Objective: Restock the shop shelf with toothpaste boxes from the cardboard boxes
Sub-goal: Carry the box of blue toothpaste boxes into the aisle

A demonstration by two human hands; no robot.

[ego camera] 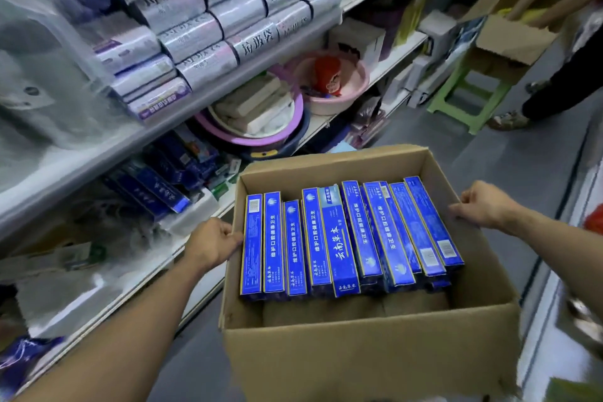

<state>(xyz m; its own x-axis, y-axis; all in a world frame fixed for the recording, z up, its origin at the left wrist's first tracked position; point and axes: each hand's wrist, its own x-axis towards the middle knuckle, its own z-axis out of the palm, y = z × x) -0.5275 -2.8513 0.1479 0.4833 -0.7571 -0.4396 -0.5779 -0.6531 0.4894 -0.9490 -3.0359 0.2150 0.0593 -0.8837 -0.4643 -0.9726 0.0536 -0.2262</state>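
Two hands on the carton in the head view. The left hand (212, 245) curls its fingers over the left wall of the open cardboard box (368, 352) at lower centre, and the right hand (483, 206) grips the opposite wall, fingers hooked over the rim. Inside, blue toothpaste boxes (342, 238) stand on edge in a row, side by side, with bare cardboard showing nearer the camera. Down the left of the frame runs the shop shelf (195, 108), and on its lower level, just left of the box, more blue cartons (156, 186) lie at an angle. Silver rolls (228, 10) are piled above them, pink basins (329, 81) sit mid-frame, and at upper right there's a green stool (470, 98) beside another person's leg (561, 75).
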